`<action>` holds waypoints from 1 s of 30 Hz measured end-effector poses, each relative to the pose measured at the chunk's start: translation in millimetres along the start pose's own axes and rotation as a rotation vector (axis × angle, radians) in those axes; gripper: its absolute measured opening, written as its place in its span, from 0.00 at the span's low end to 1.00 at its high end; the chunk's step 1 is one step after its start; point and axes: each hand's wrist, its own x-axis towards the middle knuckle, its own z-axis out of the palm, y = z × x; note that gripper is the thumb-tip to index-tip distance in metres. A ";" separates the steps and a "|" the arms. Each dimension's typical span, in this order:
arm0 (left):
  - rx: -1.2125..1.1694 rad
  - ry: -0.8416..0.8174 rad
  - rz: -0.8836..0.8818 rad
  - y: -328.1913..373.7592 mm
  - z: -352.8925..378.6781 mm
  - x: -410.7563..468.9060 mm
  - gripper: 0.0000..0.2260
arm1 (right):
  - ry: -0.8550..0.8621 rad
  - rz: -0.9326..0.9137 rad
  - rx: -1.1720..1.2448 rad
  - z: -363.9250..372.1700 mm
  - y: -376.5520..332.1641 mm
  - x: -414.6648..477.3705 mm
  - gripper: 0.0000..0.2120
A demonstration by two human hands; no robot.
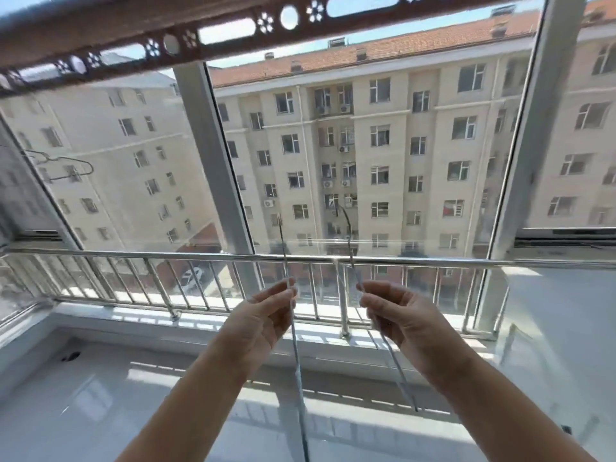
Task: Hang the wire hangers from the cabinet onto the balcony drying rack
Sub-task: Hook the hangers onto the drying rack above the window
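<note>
Head view: left hand (263, 316) and right hand (398, 315) each pinch a hanger (297, 355) below the rack (233, 51); lightly pinched wire may twist and miss it.

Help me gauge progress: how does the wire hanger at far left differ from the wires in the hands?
The far-left hanger hangs free, with no hand on it. The held wires are pinched by the left hand and right hand. The far-left hanger shows its looped outline. The held wires run nearly upright, one ending in a hook, well below the drying rack. Both are thin metal wire.
</note>
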 end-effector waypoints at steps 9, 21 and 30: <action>0.058 0.062 0.163 142.6 -127.3 -24.5 0.16 | -0.145 -0.061 0.045 189.6 22.6 79.0 0.16; 0.069 0.145 0.345 276.8 -250.2 -5.9 0.20 | -0.299 -0.159 -0.094 366.5 44.9 178.8 0.15; 0.056 0.196 0.464 359.4 -314.1 40.0 0.14 | -0.379 -0.233 -0.114 456.3 61.0 289.9 0.12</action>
